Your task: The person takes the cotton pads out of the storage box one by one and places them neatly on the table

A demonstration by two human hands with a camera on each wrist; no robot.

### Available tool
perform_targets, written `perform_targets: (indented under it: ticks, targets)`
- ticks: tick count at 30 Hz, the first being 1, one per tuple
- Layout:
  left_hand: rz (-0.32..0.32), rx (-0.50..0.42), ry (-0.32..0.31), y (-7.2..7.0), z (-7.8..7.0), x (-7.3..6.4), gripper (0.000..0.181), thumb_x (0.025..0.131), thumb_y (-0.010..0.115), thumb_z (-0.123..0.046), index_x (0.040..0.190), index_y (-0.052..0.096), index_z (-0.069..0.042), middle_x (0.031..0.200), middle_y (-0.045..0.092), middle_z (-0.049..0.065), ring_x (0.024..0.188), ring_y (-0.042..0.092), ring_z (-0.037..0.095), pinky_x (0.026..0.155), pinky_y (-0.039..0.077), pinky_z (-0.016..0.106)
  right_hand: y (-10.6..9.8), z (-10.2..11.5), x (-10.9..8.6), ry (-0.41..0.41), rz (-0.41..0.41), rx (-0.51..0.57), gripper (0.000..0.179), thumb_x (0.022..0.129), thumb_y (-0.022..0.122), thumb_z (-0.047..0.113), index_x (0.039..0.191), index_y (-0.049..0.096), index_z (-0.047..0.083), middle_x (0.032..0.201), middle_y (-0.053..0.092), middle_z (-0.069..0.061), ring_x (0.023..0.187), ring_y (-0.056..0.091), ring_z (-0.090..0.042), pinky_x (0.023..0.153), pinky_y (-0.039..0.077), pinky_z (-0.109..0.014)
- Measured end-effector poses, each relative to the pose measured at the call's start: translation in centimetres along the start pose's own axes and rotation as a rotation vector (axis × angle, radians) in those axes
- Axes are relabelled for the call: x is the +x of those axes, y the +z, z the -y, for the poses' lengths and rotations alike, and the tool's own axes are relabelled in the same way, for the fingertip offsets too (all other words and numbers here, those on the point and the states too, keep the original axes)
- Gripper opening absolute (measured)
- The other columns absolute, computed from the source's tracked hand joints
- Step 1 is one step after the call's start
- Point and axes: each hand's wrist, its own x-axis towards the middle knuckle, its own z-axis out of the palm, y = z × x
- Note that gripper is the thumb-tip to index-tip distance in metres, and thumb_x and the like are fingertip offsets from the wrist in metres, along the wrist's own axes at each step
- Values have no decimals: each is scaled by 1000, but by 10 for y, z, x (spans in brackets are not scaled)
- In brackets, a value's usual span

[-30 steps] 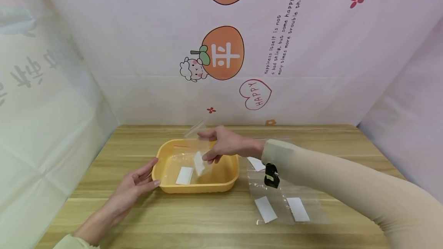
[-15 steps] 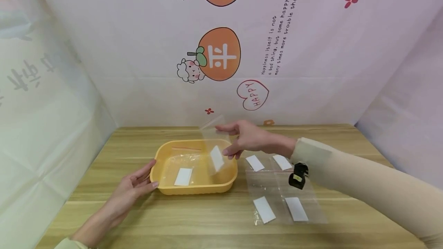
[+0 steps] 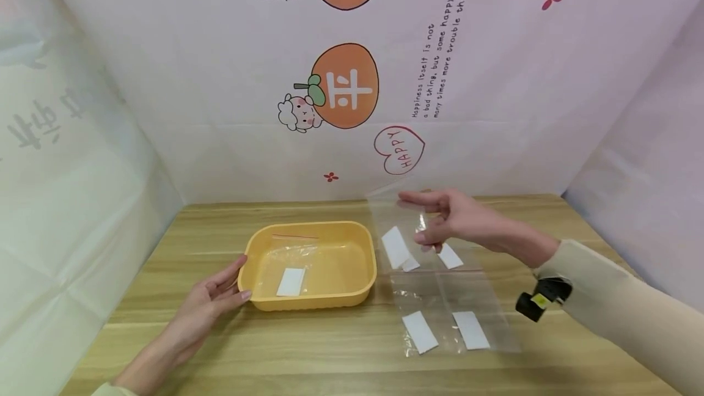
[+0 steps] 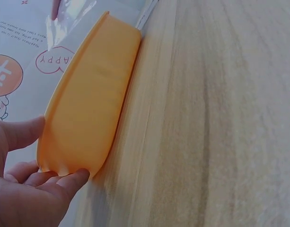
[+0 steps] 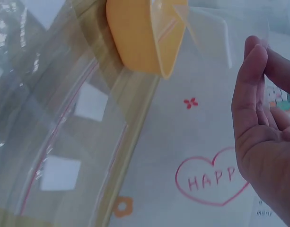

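My left hand [image 3: 203,304] grips the left end of a yellow plastic basin [image 3: 343,264]. In the left wrist view the thumb lies at its rim and the fingers along its underside. Inside the basin lies a clear zip bag [image 3: 269,264] with a white rectangular piece [image 3: 291,282] in it. My right hand [image 3: 467,222] pinches another clear zip bag [image 3: 387,209], raised to the right of the basin. A white piece [image 3: 393,247] shows in the lower part of this bag. In the right wrist view the fingertips [image 5: 254,59] hold its edge.
Several clear zip bags [image 3: 423,289] with white pieces [image 3: 420,332] lie on the wooden table [image 3: 308,353] right of the basin, partly overlapping. A printed cloth [image 3: 247,78] hangs behind the table's back edge and along both sides.
My right hand has carried the zip bag rightward, from over the basin to above the bags on the table. The left hand keeps its grip on the basin's left end.
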Motion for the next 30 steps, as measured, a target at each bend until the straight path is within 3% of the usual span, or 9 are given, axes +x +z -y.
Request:
perform_targets:
  ticks: [11,19,30]
  targets:
    - [3,-25,8,1,0,0,83,101,71,-11,167,21,-3,174,12,16,156,18,40,108,39,20,-32,-51,-68,-25,8,9,90,92,74,-1,165,22,-2,168,24,-25,70,68,-23,73,63,-35]
    - [0,-21,1,1,-1,1,81,102,69,-9,166,20,-1,174,12,14,157,15,40,107,38,17,-48,-87,-106,-1,55,56,80,99,68,-2,167,25,4,161,47,13,68,63,-13,76,62,-39]
    - [2,-37,-2,1,-3,1,83,101,70,-11,166,20,-1,174,10,15,157,14,39,107,38,16,-59,-131,-142,57,114,169,73,104,56,-8,167,24,7,162,44,16,71,58,-5,69,62,-34]
